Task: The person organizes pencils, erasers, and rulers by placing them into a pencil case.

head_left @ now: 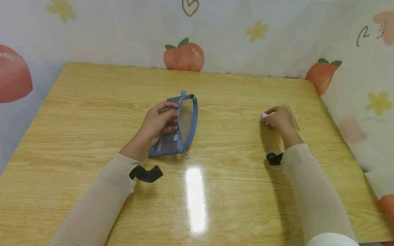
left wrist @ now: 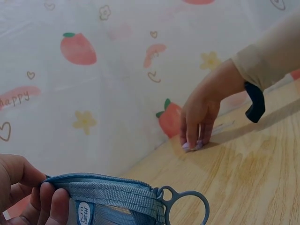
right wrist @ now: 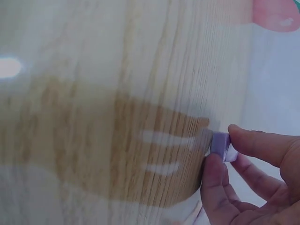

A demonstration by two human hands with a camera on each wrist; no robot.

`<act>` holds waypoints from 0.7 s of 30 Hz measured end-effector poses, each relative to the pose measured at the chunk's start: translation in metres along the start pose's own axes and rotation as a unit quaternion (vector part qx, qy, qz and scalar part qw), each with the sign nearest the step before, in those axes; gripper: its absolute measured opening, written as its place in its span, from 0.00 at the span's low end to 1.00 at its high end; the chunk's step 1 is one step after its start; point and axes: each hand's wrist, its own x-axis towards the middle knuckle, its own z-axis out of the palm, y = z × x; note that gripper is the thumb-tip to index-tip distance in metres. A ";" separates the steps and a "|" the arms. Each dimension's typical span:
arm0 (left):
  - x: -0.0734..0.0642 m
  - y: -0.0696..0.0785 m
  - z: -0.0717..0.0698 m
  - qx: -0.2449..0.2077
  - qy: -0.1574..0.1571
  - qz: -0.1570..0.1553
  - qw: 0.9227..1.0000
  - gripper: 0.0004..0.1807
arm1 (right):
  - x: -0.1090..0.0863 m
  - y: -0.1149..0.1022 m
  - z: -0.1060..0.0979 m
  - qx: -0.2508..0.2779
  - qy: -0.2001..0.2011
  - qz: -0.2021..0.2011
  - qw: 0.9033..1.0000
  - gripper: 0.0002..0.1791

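My left hand grips the edge of a blue mesh zipper pouch, thumb on one side and fingers on the other. The pouch's mouth gapes toward the right, and a pull ring hangs at its near end. Over at the right of the table, my right hand pinches a small purple block between thumb and fingers, low at the tabletop. Its exact kind cannot be told. A thin, pale, see-through item lies just beyond that hand, partly hidden by it.
Both items are on a wood-grain table. White sheeting printed with peaches and flowers stands along the back and right sides. Dark wrist cameras jut from both sleeves. Light glares off the tabletop near the front.
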 end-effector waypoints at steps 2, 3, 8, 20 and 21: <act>0.000 0.000 0.000 0.000 0.000 0.000 1.000 0.13 | -0.002 -0.001 -0.001 -0.003 -0.004 0.003 1.000 0.20; 0.000 0.000 0.000 0.000 0.000 0.001 1.000 0.13 | -0.003 -0.002 -0.001 -0.004 -0.006 0.004 1.000 0.20; -0.001 0.000 0.000 -0.004 0.000 0.002 1.000 0.12 | -0.007 -0.006 0.001 -0.030 -0.005 0.001 1.000 0.19; -0.001 -0.002 0.001 0.001 -0.001 0.001 1.000 0.12 | -0.005 -0.013 0.012 0.064 -0.044 0.012 0.997 0.19; -0.001 -0.002 0.002 0.001 -0.002 0.000 1.000 0.12 | -0.005 -0.014 0.013 0.066 -0.045 0.014 0.997 0.19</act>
